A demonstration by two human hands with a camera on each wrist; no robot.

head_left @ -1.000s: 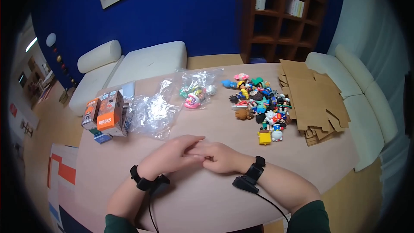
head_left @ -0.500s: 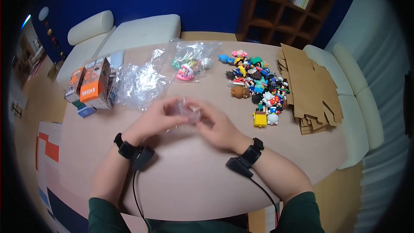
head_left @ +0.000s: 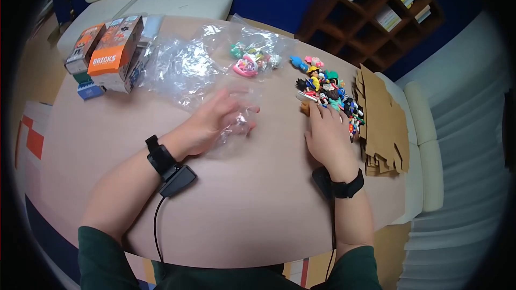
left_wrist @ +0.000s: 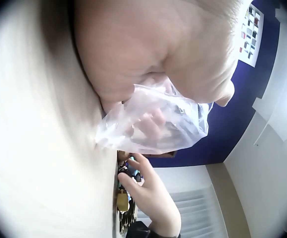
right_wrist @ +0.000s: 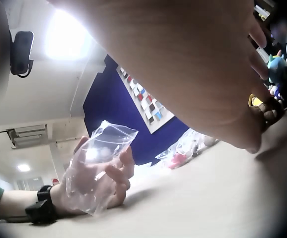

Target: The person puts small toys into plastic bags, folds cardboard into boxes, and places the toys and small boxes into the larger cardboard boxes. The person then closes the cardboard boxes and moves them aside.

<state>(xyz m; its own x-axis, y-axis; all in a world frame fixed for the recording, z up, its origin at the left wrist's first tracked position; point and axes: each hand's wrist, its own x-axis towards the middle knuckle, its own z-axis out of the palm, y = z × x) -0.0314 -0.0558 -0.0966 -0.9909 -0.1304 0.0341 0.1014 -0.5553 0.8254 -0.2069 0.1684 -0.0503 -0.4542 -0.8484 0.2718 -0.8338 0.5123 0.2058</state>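
A clear plastic bag (head_left: pixel 236 124) is held in my left hand (head_left: pixel 201 126) over the middle of the table; it is blurred in the head view. In the left wrist view, fingers show through the thin bag (left_wrist: pixel 158 124). My right hand (head_left: pixel 331 142) reaches over the near side of a pile of small toy figures (head_left: pixel 325 83), its fingers extended and thumb apart, covering several of them. A brown figure (head_left: pixel 305 108) lies right by its fingertips. The right wrist view has a brown figure (right_wrist: pixel 268 110) close beyond the fingers.
Flattened cardboard (head_left: pixel 382 123) is stacked right of the figures. At the far left stand boxes, one an orange brick-toy box (head_left: pixel 114 56). Large clear bags (head_left: pixel 185 70) lie beside them, and another bag holds colourful toys, one a pink toy (head_left: pixel 245 66).
My hands were together, then both at the small clear bag. Now they have parted: the left keeps the bag, while the right has moved right onto the figures. The head view has tilted down.
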